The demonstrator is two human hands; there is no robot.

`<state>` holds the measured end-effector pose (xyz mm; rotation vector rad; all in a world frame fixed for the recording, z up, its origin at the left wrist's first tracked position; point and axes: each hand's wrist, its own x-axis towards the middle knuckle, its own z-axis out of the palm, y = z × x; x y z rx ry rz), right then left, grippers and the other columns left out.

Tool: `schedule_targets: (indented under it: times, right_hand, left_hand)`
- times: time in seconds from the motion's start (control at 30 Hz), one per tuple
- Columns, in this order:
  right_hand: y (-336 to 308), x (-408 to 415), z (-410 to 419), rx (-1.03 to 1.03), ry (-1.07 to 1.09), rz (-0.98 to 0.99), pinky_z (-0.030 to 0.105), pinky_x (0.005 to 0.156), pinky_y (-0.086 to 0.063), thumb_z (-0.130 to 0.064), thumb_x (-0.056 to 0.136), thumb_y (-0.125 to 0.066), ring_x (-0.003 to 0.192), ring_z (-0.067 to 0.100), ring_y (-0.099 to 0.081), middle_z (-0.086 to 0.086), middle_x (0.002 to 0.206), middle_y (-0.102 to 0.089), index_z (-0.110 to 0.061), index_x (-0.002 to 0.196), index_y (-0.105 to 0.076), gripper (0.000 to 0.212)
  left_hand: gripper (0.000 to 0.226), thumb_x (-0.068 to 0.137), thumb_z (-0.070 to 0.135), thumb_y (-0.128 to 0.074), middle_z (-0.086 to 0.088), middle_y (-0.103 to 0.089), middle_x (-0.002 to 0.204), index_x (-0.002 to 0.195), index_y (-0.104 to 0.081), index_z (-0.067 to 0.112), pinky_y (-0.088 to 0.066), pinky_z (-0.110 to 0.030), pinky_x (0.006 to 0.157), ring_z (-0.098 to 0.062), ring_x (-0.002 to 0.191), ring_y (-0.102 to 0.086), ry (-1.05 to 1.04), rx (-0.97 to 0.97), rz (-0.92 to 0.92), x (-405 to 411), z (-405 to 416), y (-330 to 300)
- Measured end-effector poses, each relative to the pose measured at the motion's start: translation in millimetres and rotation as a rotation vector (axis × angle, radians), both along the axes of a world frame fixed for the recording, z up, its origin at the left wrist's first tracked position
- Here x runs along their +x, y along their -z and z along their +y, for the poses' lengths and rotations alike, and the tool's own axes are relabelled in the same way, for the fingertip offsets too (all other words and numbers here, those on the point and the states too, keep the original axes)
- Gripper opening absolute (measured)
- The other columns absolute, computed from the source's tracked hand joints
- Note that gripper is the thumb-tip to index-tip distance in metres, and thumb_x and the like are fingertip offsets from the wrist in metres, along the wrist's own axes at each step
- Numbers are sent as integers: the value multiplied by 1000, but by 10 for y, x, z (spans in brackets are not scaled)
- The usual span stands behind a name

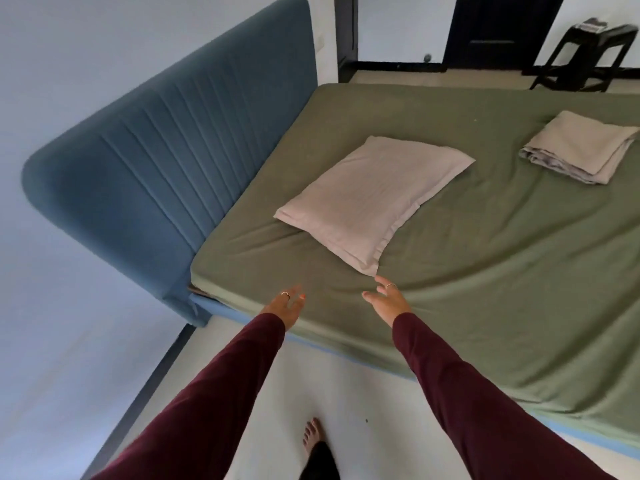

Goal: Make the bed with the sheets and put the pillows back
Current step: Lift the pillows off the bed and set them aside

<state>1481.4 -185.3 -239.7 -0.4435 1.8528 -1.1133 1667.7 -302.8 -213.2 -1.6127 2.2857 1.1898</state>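
At bottom centre of the frame, a bare foot [311,436] is standing on the pale floor [346,393], partly cut off by something dark below it. Both arms in maroon sleeves [214,393] are reaching up-frame over the bed edge. Left hand [285,306] is hovering with fingers spread loosely, holding nothing; contact with the green sheet [485,271] cannot be told. Right hand [386,299] is likewise spreading its fingers wide, empty, fingertips just short of the pillow [372,199] corner. Pillow is lying flat at frame centre on the sheet, near the blue headboard [156,161]. At right, a folded beige sheet [581,147] is lying on the bed, cut off by the frame edge. At upper right, a dark stool [585,53] is standing; the item on top is blurred.
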Motion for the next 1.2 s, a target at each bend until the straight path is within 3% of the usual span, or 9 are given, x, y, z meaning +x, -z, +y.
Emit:
schedule_targets:
  times: [0.2, 0.37, 0.57, 0.67, 0.87, 1.0, 1.2]
  right_hand:
    - [-25, -26, -754, 5, 84, -21, 24, 102, -30, -14, 93, -58, 134, 19, -40, 8, 149, -37, -17, 142, -38, 54]
    - [-12, -282, -1118, 63, 162, -2, 28, 106, -30, -17, 93, -60, 135, 22, -40, 12, 150, -37, -14, 143, -36, 56]
    - [-7, -787, -1656, 46, 232, -4, 26, 94, -36, -16, 94, -58, 134, 24, -41, 11, 151, -33, -17, 145, -35, 56]
    - [42, -1089, -1987, 52, 251, -2, 31, 103, -36, -17, 94, -58, 132, 25, -43, 11, 150, -35, -18, 144, -36, 55]
    - [225, -1804, -2628, 91, 294, -41, 29, 104, -32, -22, 93, -60, 132, 24, -42, 11, 148, -38, -18, 143, -37, 55]
    - [438, -2367, -2992, 146, 316, -42, 34, 106, -35, -24, 93, -59, 131, 25, -43, 9, 147, -40, -20, 142, -37, 54]
    - [776, -3185, -3336, 218, 419, -24, 28, 104, -32, -22, 93, -58, 132, 26, -42, 11, 146, -40, -15, 143, -36, 55]
  left_hand:
    - [50, 101, 35, -37, -13, -37, 148, 147, -31, 16, -28, -29, 106, -29, 134, -38, 32, -15, -127, 33, -1066, -13]
    - [55, 100, 38, -37, -15, -32, 151, 149, -26, 13, -26, -33, 110, -31, 136, -34, 56, 0, -115, -282, -1649, -49]
    - [59, 99, 40, -41, -9, -24, 155, 150, -21, 18, -23, -30, 111, -27, 140, -29, 124, 8, -4, -966, -2189, -131]
    - [63, 98, 41, -43, -8, -23, 155, 151, -18, 19, -22, -28, 111, -26, 140, -29, 139, 17, 15, -1304, -2508, -111]
    - [71, 97, 44, -43, -11, -24, 155, 152, -8, 15, -23, -33, 113, -28, 140, -30, 218, -26, -119, -2092, -3219, -73]
    - [71, 96, 41, -48, -8, -29, 153, 152, -11, 20, -27, -33, 113, -26, 137, -34, 300, -11, -113, -2690, -3680, 38]
    - [66, 96, 40, -49, -2, -27, 154, 151, -17, 23, -26, -30, 111, -22, 139, -31, 427, -5, -150, -3505, -4226, 330]
